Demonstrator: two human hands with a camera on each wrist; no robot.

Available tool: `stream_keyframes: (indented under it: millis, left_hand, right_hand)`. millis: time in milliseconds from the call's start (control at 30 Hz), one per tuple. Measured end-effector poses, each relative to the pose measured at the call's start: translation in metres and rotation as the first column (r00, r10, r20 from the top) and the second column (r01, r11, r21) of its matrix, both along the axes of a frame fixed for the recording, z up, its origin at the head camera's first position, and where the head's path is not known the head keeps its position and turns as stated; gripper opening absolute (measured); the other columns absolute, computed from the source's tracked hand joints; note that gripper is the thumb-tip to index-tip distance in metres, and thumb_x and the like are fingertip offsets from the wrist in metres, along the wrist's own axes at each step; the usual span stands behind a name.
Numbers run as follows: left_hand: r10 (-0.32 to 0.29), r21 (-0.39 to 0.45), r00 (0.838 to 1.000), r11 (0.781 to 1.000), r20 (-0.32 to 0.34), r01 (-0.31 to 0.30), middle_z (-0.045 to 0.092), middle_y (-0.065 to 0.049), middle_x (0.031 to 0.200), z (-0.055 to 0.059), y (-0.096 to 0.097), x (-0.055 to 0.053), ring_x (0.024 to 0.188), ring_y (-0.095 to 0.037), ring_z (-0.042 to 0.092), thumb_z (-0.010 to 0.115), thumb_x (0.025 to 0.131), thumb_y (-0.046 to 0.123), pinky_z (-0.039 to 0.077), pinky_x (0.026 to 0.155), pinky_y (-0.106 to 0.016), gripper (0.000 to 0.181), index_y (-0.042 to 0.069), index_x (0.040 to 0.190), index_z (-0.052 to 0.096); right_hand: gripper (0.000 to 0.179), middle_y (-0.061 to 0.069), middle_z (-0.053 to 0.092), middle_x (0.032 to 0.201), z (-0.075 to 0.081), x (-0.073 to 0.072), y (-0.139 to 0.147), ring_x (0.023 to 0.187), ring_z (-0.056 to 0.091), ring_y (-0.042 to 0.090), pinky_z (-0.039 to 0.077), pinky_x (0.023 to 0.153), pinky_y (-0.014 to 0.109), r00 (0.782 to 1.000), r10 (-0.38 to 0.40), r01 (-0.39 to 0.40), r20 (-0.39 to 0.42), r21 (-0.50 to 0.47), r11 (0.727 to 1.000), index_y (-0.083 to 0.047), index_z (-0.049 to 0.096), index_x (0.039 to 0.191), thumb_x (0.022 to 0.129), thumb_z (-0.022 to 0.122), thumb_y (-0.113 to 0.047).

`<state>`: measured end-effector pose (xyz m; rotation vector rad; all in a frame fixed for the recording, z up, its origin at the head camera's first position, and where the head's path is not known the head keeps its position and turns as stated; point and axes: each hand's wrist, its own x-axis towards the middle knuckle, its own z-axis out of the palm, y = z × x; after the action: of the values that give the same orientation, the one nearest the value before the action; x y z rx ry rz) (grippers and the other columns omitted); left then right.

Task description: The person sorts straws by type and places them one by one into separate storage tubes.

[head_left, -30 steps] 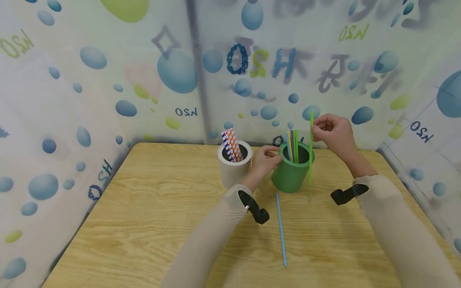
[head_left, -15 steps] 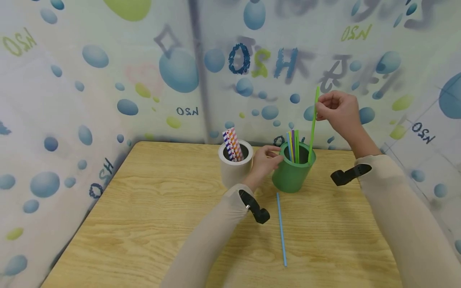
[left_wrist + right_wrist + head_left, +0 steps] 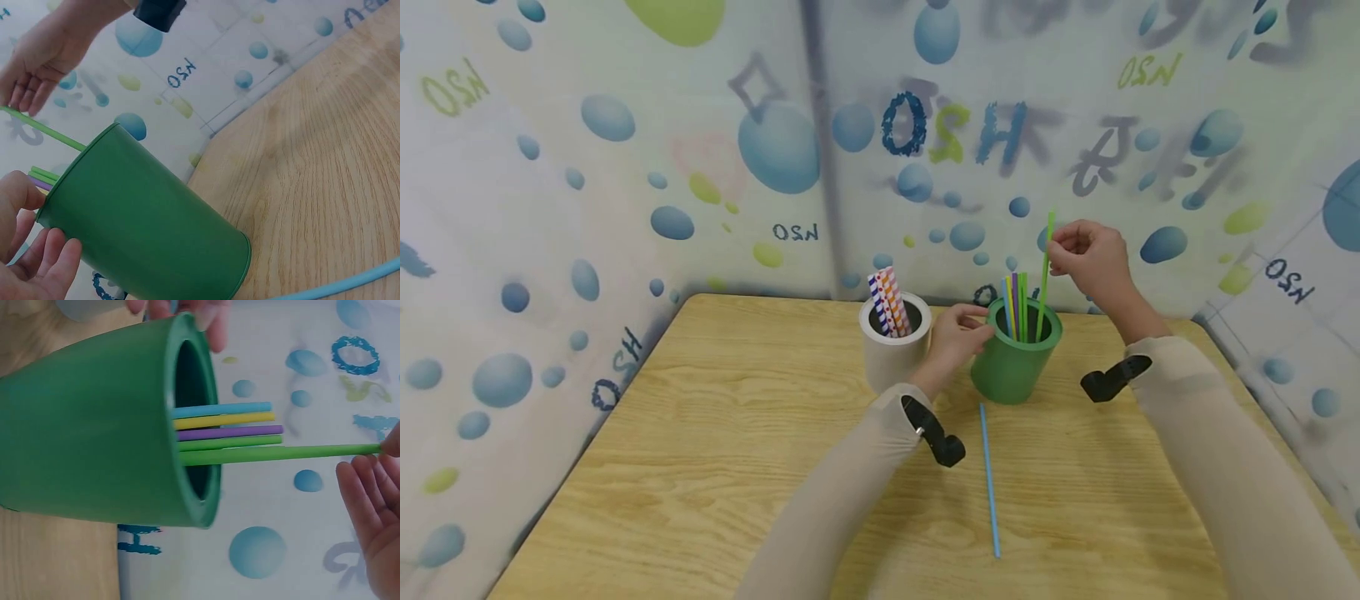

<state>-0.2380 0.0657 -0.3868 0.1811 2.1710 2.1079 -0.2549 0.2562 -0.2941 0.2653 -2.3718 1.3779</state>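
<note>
My right hand [image 3: 1093,258] pinches a light green straw [image 3: 1044,279] near its top end. The straw's lower end is inside the green cup [image 3: 1011,367], beside several other straws [image 3: 228,428] in blue, yellow, purple and green. Seen from the right wrist, the pinched straw sticks out well past the others. My left hand [image 3: 955,340] holds the cup at its left rim, fingertips [image 3: 55,237] against the wall. The cup stands upright on the table; the straws' lower parts are hidden inside it.
Left of my left hand stands a white cup [image 3: 891,367] with several patterned paper straws [image 3: 889,304]. A blue straw [image 3: 990,483] lies on the wooden table [image 3: 737,442] in front of the green cup. A printed backdrop [image 3: 625,183] rises behind.
My right hand lifts the light green straw from beside the green cup to above its rim, then lowers its end inside. The left hand stays at the rim.
</note>
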Motion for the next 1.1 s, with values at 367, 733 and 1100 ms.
stream_keyframes:
  millis: [367,733,1100]
  left_hand:
    - [0.005,0.0,1.0,1.0,0.011,-0.005,0.056,-0.002,0.078,0.002,0.0,0.001,0.068,-0.03,0.061,0.066,0.078,0.003,0.055,0.059,-0.028,0.024,0.005,0.102,0.066]
    - [0.015,0.015,1.0,1.0,0.016,-0.015,0.055,-0.002,0.077,0.002,0.0,0.001,0.057,-0.016,0.056,0.066,0.078,0.002,0.054,0.057,-0.026,0.024,0.005,0.101,0.066]
    - [0.015,0.019,1.0,1.0,0.011,-0.015,0.054,-0.001,0.076,0.0,0.0,-0.001,0.06,-0.012,0.055,0.066,0.078,0.001,0.053,0.055,-0.023,0.024,0.004,0.101,0.066]
  right_hand:
    - [0.02,0.006,0.06,0.073,-0.031,0.007,0.007,0.059,0.06,0.011,0.052,0.055,0.019,0.992,0.007,-0.02,0.127,0.102,0.995,0.006,0.058,0.093,0.088,0.057,-0.014]
    - [0.017,0.012,0.06,0.076,-0.047,0.004,0.016,0.06,0.056,0.014,0.05,0.054,0.023,0.977,0.072,-0.118,0.201,0.231,0.966,0.005,0.061,0.093,0.088,0.056,-0.01]
    - [0.024,0.015,0.061,0.083,-0.043,0.002,0.011,0.061,0.056,0.011,0.05,0.057,0.024,0.951,0.055,-0.151,0.304,0.304,0.941,0.006,0.06,0.096,0.088,0.057,-0.016]
